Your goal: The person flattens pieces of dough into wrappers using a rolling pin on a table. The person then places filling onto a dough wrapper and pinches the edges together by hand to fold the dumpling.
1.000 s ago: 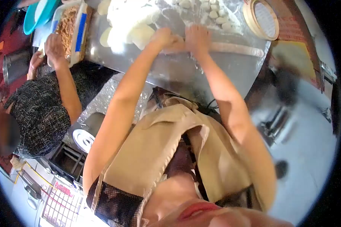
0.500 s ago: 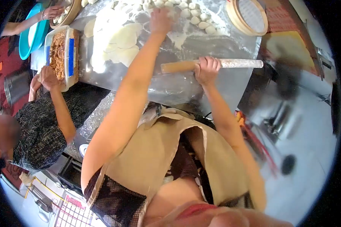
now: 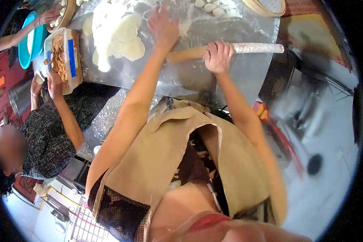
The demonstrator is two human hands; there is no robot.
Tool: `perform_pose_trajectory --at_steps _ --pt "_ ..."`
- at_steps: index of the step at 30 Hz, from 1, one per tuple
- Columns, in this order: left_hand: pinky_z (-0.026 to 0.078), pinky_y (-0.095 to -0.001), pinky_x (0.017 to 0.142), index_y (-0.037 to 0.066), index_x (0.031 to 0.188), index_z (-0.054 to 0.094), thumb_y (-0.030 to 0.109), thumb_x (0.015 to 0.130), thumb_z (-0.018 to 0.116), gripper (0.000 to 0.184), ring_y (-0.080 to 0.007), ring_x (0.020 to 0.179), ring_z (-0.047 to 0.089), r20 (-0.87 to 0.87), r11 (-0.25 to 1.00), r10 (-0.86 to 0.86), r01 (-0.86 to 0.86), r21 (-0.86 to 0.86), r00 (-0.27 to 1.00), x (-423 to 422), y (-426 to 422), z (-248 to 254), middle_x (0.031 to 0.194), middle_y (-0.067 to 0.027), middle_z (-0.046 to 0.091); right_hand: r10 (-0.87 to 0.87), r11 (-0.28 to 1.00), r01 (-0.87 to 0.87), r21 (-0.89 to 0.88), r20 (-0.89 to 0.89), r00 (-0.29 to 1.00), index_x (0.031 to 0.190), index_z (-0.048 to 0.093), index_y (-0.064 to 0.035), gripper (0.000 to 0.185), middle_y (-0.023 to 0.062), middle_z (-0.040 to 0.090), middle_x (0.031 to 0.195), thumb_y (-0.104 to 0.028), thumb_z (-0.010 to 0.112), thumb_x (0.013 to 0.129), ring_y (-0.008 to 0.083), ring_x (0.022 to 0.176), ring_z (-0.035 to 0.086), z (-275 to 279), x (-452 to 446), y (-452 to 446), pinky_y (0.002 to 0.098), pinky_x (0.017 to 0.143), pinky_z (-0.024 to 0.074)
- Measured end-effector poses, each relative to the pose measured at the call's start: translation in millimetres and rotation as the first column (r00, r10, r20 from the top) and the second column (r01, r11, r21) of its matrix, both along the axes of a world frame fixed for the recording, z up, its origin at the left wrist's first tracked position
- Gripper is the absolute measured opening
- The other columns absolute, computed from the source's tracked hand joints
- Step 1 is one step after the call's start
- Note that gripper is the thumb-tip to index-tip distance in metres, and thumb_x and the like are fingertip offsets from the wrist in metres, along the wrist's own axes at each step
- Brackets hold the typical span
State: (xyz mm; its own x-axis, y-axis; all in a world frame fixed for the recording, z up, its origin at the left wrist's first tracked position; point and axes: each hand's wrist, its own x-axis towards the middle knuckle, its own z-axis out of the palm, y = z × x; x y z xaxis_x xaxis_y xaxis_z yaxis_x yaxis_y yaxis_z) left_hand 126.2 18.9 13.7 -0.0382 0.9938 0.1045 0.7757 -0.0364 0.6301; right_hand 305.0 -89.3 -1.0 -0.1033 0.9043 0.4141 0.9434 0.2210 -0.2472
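Observation:
My right hand (image 3: 219, 57) is wrapped round a long wooden rolling pin (image 3: 258, 48), whose right part is pale with flour. On the floured metal table (image 3: 181, 84), my left hand (image 3: 164, 28) reaches up and left of the pin, blurred by motion, its fingers apart over the flour; no dough shows in it. Flat round dough wrappers (image 3: 127, 38) overlap to the left of my left hand. Small dough pieces (image 3: 209, 7) lie in flour beyond the pin.
At the left, a co-worker (image 3: 48, 133) holds a wrapper (image 3: 39, 78) beside a tub of filling (image 3: 74, 82). Another person's hand (image 3: 49, 16) is over a round steamer (image 3: 70, 12) near a teal basin (image 3: 24, 52). A bamboo ring (image 3: 266, 12) stands at the table's back right.
My left hand was on the pin, then over the dough pieces, and has now come back nearer to me. My right hand keeps the pin. The co-worker's hands have moved apart.

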Motion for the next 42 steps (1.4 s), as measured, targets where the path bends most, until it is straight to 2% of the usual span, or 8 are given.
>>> perform_pose_trajectory --at_steps 7,11,16,24,27,34,37,42 --pt "0.009 -0.0584 0.104 0.009 0.139 0.022 0.040 0.086 0.045 0.065 -0.0378 0.133 0.010 -0.269 0.998 0.004 0.014 0.064 0.963 26 20 -35 0.144 -0.0185 0.014 -0.010 0.997 0.011 0.079 -0.014 1.000 0.089 0.059 -0.0082 0.026 0.0099 0.053 0.087 -0.027 0.053 0.072 0.0292 0.087 0.048 -5 3 18 0.0456 0.086 0.0346" --pt "0.013 -0.0498 0.106 0.006 0.133 0.034 0.032 0.087 0.044 0.054 -0.0368 0.127 0.026 -0.137 0.976 0.049 -0.018 0.218 0.989 18 20 -44 0.135 -0.0203 0.034 0.015 0.990 -0.013 0.143 -0.013 1.000 0.087 0.058 -0.0067 0.026 0.0108 0.052 0.088 -0.027 0.052 0.073 0.0288 0.085 0.047 -4 1 11 0.0460 0.086 0.0340" --pt "0.040 -0.0390 0.089 0.010 0.098 0.066 0.026 0.078 0.056 0.028 -0.0293 0.101 0.055 0.239 0.903 -0.091 0.182 -0.389 0.967 -2 -57 -7 0.098 -0.0124 0.063 0.005 0.992 -0.003 -0.128 0.019 1.000 0.088 0.058 -0.0050 0.029 0.0137 0.053 0.091 -0.030 0.053 0.076 0.0305 0.088 0.049 19 -8 4 0.0454 0.089 0.0314" --pt "0.048 -0.0394 0.074 0.008 0.092 0.067 0.027 0.075 0.061 0.026 -0.0327 0.081 0.061 0.127 0.785 -0.340 0.356 -0.508 0.932 -25 -6 0 0.087 -0.0151 0.064 -0.112 0.747 0.126 -0.653 0.063 0.992 0.097 0.060 -0.0058 0.032 0.0206 0.057 0.100 -0.032 0.048 0.084 0.0339 0.086 0.056 30 -41 85 0.0459 0.071 0.0443" --pt "0.048 -0.0398 0.072 0.006 0.090 0.067 0.028 0.075 0.061 0.027 -0.0324 0.083 0.061 0.203 0.892 -0.142 0.214 -0.397 0.969 -41 -47 -8 0.087 -0.0159 0.064 -0.006 0.997 0.021 -0.079 0.182 0.983 0.095 0.061 -0.0057 0.031 0.0195 0.057 0.100 -0.032 0.051 0.082 0.0322 0.080 0.057 28 -39 10 0.0440 0.067 0.0459" --pt "0.046 -0.0380 0.078 0.003 0.093 0.064 0.028 0.078 0.058 0.030 -0.0309 0.090 0.060 0.026 0.790 -0.355 0.315 -0.527 0.934 -57 -24 2 0.093 -0.0168 0.063 0.052 0.730 0.069 -0.679 0.157 0.986 0.091 0.061 -0.0068 0.027 0.0164 0.056 0.101 -0.031 0.051 0.082 0.0316 0.098 0.050 33 -60 64 0.0466 0.085 0.0323" --pt "0.046 -0.0380 0.079 0.004 0.094 0.064 0.028 0.078 0.057 0.030 -0.0306 0.091 0.060 0.080 0.860 -0.224 0.236 -0.453 0.971 -55 -64 0 0.095 -0.0168 0.063 0.048 0.984 -0.011 -0.177 0.204 0.978 0.091 0.061 -0.0049 0.032 0.0174 0.057 0.099 -0.033 0.048 0.084 0.0319 0.097 0.052 32 -57 -4 0.0445 0.083 0.0382" --pt "0.047 -0.0375 0.077 0.006 0.098 0.063 0.030 0.078 0.056 0.032 -0.0319 0.088 0.060 0.026 0.747 -0.400 0.342 -0.569 0.916 -58 -15 -18 0.092 -0.0178 0.063 0.000 0.954 0.031 -0.298 0.105 0.994 0.091 0.061 -0.0047 0.030 0.0178 0.056 0.097 -0.031 0.049 0.083 0.0309 0.096 0.052 -25 -73 88 0.0454 0.081 0.0342"
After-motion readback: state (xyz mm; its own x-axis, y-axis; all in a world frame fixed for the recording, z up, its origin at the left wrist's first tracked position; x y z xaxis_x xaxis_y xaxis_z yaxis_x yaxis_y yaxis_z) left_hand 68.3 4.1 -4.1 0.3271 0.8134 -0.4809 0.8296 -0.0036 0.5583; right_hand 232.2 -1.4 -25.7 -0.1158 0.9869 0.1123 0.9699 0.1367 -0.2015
